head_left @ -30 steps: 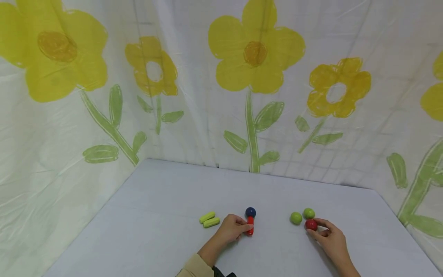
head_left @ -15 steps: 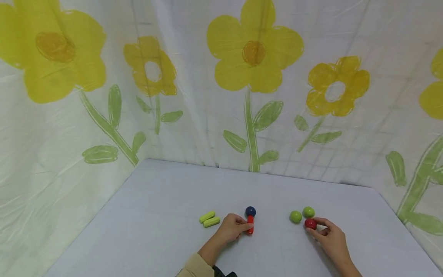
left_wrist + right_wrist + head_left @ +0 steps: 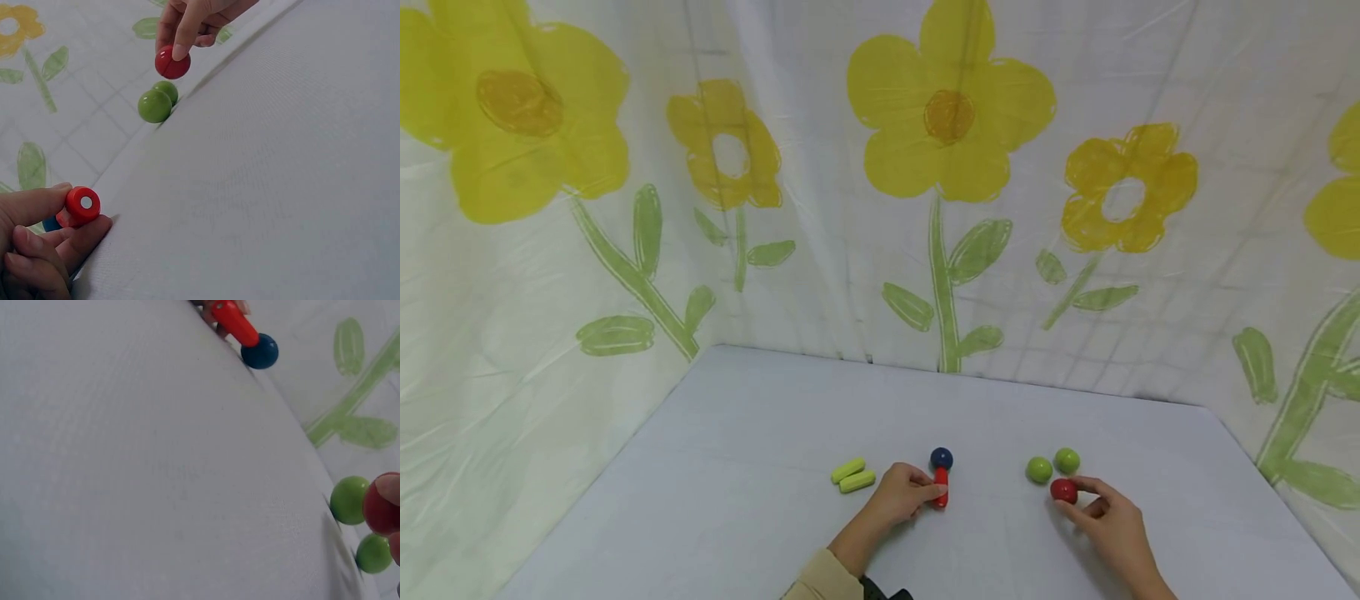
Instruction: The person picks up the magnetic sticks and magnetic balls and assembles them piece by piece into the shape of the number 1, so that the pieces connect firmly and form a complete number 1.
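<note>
My left hand point(image 3: 897, 500) pinches a short red rod point(image 3: 941, 495) between thumb and fingers. A dark blue ball point(image 3: 942, 459) sits against the rod's far end; in the right wrist view the red rod point(image 3: 236, 324) and blue ball point(image 3: 259, 351) touch. The left wrist view shows a silvery disc in the near end of the red rod point(image 3: 84, 205). Over on the right, my right hand point(image 3: 1116, 527) holds a red ball point(image 3: 1063, 492) by thumb and fingertips, seemingly off the table. Just beyond it lie two green balls point(image 3: 1039, 470), close together.
Two yellow-green rods point(image 3: 857, 481) lie side by side to the left of my left hand. The white table point(image 3: 737, 450) ends at a hanging white sheet point(image 3: 820, 292) painted with yellow flowers, along the back and sides.
The red ball in my right hand has come slightly left and toward me, away from the green balls. My left hand keeps its grip on the red rod and stays in place.
</note>
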### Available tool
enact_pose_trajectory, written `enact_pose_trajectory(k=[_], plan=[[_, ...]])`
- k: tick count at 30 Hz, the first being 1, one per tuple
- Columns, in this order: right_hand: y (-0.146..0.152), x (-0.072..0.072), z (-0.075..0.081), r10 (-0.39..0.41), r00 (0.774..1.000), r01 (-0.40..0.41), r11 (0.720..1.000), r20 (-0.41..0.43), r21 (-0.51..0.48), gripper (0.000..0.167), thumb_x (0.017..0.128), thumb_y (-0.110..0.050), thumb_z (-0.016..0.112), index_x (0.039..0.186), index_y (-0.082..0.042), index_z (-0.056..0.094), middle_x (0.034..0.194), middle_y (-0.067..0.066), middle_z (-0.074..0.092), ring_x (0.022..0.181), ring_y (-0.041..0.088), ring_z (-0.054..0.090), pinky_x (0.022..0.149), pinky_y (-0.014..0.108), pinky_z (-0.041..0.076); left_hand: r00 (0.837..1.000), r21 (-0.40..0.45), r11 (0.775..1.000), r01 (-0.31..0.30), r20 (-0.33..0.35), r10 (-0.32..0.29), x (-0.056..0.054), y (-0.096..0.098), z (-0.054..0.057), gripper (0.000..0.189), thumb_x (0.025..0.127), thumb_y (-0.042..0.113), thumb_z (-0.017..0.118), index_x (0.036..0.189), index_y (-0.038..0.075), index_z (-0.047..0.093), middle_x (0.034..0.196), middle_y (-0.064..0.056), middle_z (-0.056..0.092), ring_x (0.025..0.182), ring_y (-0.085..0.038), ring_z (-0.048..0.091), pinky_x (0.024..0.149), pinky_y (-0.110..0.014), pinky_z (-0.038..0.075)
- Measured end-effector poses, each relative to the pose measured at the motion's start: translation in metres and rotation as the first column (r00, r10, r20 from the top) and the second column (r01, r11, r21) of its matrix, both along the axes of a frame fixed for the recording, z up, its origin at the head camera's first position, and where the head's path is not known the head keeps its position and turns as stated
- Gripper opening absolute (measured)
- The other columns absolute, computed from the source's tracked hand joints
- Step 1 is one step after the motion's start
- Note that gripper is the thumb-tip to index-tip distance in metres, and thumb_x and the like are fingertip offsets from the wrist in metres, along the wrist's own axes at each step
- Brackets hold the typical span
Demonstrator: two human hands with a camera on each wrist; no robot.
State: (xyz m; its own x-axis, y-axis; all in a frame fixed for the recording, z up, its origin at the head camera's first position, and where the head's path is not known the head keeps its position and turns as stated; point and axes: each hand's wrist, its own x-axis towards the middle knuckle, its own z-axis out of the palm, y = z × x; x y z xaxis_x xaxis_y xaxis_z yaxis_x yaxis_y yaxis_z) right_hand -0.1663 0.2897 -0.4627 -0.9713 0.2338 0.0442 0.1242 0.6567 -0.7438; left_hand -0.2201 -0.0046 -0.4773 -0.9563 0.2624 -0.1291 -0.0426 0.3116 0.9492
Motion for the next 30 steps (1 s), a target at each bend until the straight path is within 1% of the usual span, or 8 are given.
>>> enact_pose_trajectory(k=[3, 8, 12, 15, 17, 18, 25, 30], plan=[[-0.004, 0.003, 0.002, 0.011, 1.0, -0.011, 1.0, -0.013, 0.009, 0.046, 0.083, -0.014, 0.077, 0.122, 0.003, 0.061, 0.074, 0.004, 0.061, 0.06, 0.011, 0.05, 0.053, 0.024, 0.042, 1.0, -0.002, 1.0, -0.002, 0.0, 0.002, 0.0, 0.0, 0.001, 0.016, 0.086, 0.014, 0.075, 0.081, 0.0, 0.068, 0.061, 0.005, 0.053, 0.046, -0.005, 0.039, 0.044, -0.017, 0.032], [-0.013, 0.009, 0.004, 0.032, 0.997, -0.031, 0.999, -0.069, 0.013, 0.041, 0.081, -0.011, 0.079, 0.117, 0.002, 0.064, 0.086, 0.008, 0.065, 0.058, 0.01, 0.05, 0.053, 0.023, 0.042, 1.0, -0.014, 1.0, -0.007, 0.016, 0.007, 0.0, 0.001, 0.001, 0.016, 0.086, 0.015, 0.075, 0.08, 0.001, 0.068, 0.061, 0.005, 0.053, 0.046, -0.005, 0.039, 0.044, -0.018, 0.032], [-0.019, 0.011, 0.004, 0.043, 0.994, -0.041, 0.999, -0.102, 0.023, 0.038, 0.08, -0.009, 0.079, 0.115, 0.001, 0.066, 0.082, 0.007, 0.063, 0.057, 0.009, 0.05, 0.053, 0.023, 0.042, 1.0, -0.026, 1.0, -0.011, 0.021, 0.012, 0.0, 0.001, 0.001, 0.017, 0.086, 0.016, 0.075, 0.08, 0.001, 0.069, 0.062, 0.005, 0.053, 0.046, -0.005, 0.039, 0.044, -0.018, 0.032], [-0.022, 0.011, 0.004, 0.05, 0.994, -0.048, 0.999, -0.1, 0.024, 0.038, 0.08, -0.008, 0.079, 0.114, 0.0, 0.066, 0.077, 0.005, 0.061, 0.057, 0.009, 0.049, 0.054, 0.023, 0.042, 1.0, -0.028, 1.0, -0.013, 0.012, 0.013, -0.001, 0.001, 0.0, 0.017, 0.086, 0.016, 0.075, 0.079, 0.001, 0.069, 0.062, 0.005, 0.053, 0.046, -0.005, 0.039, 0.044, -0.017, 0.031], [-0.024, 0.012, 0.004, 0.054, 0.994, -0.052, 0.998, -0.095, 0.019, 0.037, 0.08, -0.008, 0.079, 0.114, 0.0, 0.066, 0.079, 0.005, 0.061, 0.058, 0.009, 0.049, 0.054, 0.023, 0.042, 1.0, -0.029, 1.0, -0.013, 0.009, 0.013, -0.001, 0.001, 0.0, 0.017, 0.086, 0.016, 0.075, 0.079, 0.001, 0.069, 0.062, 0.005, 0.054, 0.047, -0.005, 0.039, 0.044, -0.017, 0.032], [-0.025, 0.012, 0.004, 0.055, 0.994, -0.054, 0.998, -0.09, 0.015, 0.037, 0.08, -0.007, 0.079, 0.114, 0.0, 0.066, 0.078, 0.005, 0.06, 0.058, 0.009, 0.049, 0.054, 0.023, 0.042, 1.0, -0.028, 1.0, -0.013, 0.009, 0.013, -0.001, 0.0, 0.0, 0.017, 0.086, 0.016, 0.075, 0.079, 0.001, 0.069, 0.062, 0.005, 0.054, 0.047, -0.005, 0.039, 0.044, -0.017, 0.032], [-0.035, 0.011, -0.001, 0.086, 0.992, -0.086, 0.996, -0.094, -0.004, 0.037, 0.078, -0.006, 0.08, 0.113, -0.001, 0.067, 0.081, 0.004, 0.062, 0.056, 0.008, 0.049, 0.054, 0.023, 0.042, 1.0, -0.03, 0.999, -0.011, 0.027, 0.012, -0.004, 0.001, -0.002, 0.017, 0.086, 0.017, 0.075, 0.079, 0.002, 0.07, 0.063, 0.005, 0.056, 0.048, -0.005, 0.04, 0.045, -0.017, 0.032], [-0.042, 0.012, -0.004, 0.102, 0.99, -0.105, 0.994, -0.093, -0.033, 0.038, 0.076, -0.007, 0.081, 0.112, -0.003, 0.068, 0.076, 0.002, 0.059, 0.056, 0.008, 0.048, 0.054, 0.023, 0.042, 0.999, -0.033, 0.999, -0.011, 0.032, 0.012, -0.004, 0.001, -0.002, 0.017, 0.086, 0.017, 0.075, 0.078, 0.002, 0.069, 0.063, 0.005, 0.056, 0.049, -0.006, 0.04, 0.045, -0.018, 0.033]])
